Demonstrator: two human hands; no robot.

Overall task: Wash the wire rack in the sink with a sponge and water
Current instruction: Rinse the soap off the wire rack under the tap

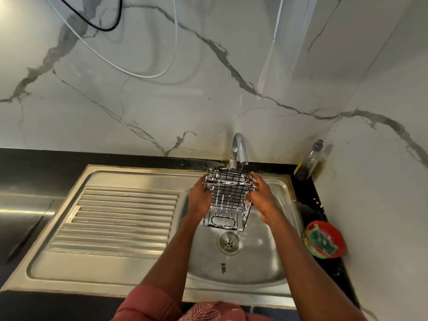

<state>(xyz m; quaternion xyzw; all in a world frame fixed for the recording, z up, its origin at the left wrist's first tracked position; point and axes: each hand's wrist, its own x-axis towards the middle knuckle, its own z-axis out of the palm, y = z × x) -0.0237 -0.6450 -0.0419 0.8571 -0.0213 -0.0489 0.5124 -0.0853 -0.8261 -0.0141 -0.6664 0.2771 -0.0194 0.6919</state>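
A black wire rack (228, 200), shaped like a small basket and streaked with white foam, is held above the steel sink (259, 262) just under the tap (239, 149). My left hand (199, 196) grips its left side and my right hand (260, 194) grips its right side, fingers curled round the wires. A thin stream of water falls from the spout onto the rack's far edge. The green sponge (323, 242) lies in a red bowl (333, 230) on the counter to the right of the sink.
A ribbed steel drainboard (120, 218) stretches left of the basin. The drain (228, 242) sits below the rack. A bottle (309, 162) stands in the back right corner against the marble wall. Cables (148, 76) hang on the wall above.
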